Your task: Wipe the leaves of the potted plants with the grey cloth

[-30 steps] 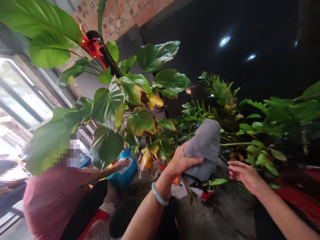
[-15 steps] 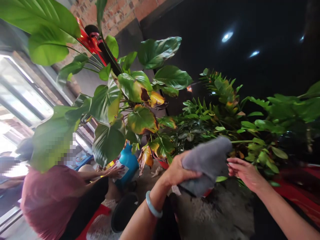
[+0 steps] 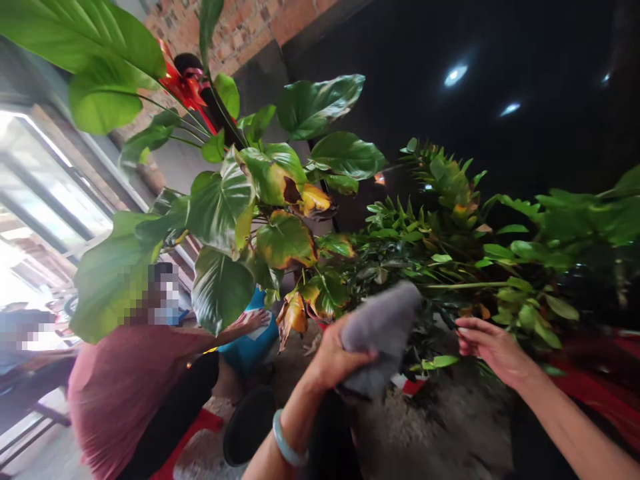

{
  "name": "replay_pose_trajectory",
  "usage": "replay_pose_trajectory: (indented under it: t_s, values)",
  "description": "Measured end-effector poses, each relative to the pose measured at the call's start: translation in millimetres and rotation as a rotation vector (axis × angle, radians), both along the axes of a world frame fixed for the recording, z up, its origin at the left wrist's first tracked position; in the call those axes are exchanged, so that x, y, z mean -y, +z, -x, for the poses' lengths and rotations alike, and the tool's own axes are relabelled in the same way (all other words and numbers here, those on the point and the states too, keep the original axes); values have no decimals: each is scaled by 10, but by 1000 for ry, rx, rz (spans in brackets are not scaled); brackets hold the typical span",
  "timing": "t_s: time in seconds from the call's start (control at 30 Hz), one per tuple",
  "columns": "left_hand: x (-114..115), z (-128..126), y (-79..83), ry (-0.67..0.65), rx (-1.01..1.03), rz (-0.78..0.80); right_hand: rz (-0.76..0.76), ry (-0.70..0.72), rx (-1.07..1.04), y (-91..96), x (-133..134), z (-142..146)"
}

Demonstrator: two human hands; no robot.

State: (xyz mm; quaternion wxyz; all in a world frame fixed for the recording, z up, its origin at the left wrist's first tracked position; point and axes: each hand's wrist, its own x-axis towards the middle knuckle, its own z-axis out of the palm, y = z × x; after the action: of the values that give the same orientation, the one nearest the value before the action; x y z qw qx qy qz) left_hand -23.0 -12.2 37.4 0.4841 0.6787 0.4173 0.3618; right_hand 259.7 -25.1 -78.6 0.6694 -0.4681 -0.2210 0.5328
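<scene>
My left hand [image 3: 336, 357], with a pale bangle on its wrist, is closed around a folded grey cloth [image 3: 383, 330]. The cloth is slightly blurred and sits in front of the dark green foliage. To its right, my right hand [image 3: 487, 343] has its thumb and fingers pinched together at the tip of a dark green leaf [image 3: 443, 315]; the exact grip is small and hard to see. Behind and above both hands spread the stems and leaves of a bushy green plant [image 3: 443, 233]. A light green leaf [image 3: 440, 362] hangs low between the hands.
A tall plant with large, partly browned leaves [image 3: 285, 237] rises at centre left. Beyond it, a person in a pink shirt [image 3: 130, 393] rests a hand on a blue pot [image 3: 245, 353]. A black bucket [image 3: 250, 427] stands on the floor. Red surfaces [image 3: 595, 393] lie at right.
My left hand and the cloth have moved left, away from my right hand, which stays almost in place. The person in pink has leaned toward the blue pot.
</scene>
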Motion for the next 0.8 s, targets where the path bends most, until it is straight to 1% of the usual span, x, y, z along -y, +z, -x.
replay_pose_trajectory:
  t_s: [0.07, 0.1, 0.13, 0.17, 0.2, 0.23, 0.3, 0.33, 0.37, 0.4, 0.43, 0.47, 0.5, 0.57, 0.6, 0.63, 0.67, 0.7, 0.73, 0.8]
  values:
    - [-196, 17, 176, 233, 131, -72, 0, 3, -3, 23, -2, 36]
    - [-278, 15, 212, 316, 168, -99, 3, 3, -4, 33, -5, 53]
    - [-333, 8, 203, 369, 187, -110, 6, 1, -3, 41, -8, 68]
    - [-354, -1, 150, 390, 189, -100, 11, 0, -3, 48, -10, 79]
    - [-339, -8, 59, 376, 171, -68, 16, -2, -2, 54, -10, 86]
    - [-288, -10, -56, 329, 128, -13, 22, -4, -1, 58, -10, 89]
    - [-116, 16, -285, 172, 2, 121, 35, -11, 2, 61, -5, 83]
    - [-20, 45, -363, 83, -50, 179, 42, -14, 5, 60, -1, 75]
    - [63, 83, -398, 16, -77, 211, 49, -15, 6, 55, 2, 66]
    - [120, 128, -384, -22, -73, 223, 53, -14, 6, 49, 4, 55]
    - [142, 175, -324, -19, -43, 212, 55, -12, 5, 40, 5, 45]
    - [124, 220, -227, 23, 2, 177, 53, -10, 2, 31, 3, 37]
    - [70, 259, -108, 99, 46, 121, 50, -8, -1, 22, -2, 32]
    - [-116, 308, 125, 312, 88, -33, 41, -7, 1, 10, -16, 37]
    - [-225, 316, 206, 412, 88, -112, 40, -5, 4, 8, -24, 48]
    - [-324, 312, 244, 487, 84, -171, 41, -2, 8, 10, -32, 63]
    - [-403, 299, 235, 529, 76, -195, 43, 2, 13, 14, -38, 81]
    - [-451, 280, 179, 539, 60, -180, 48, 5, 18, 21, -42, 100]
    - [-464, 261, 83, 514, 34, -136, 54, 7, 23, 28, -43, 116]
    - [-387, 241, -172, 381, -62, -3, 67, 10, 32, 38, -40, 135]
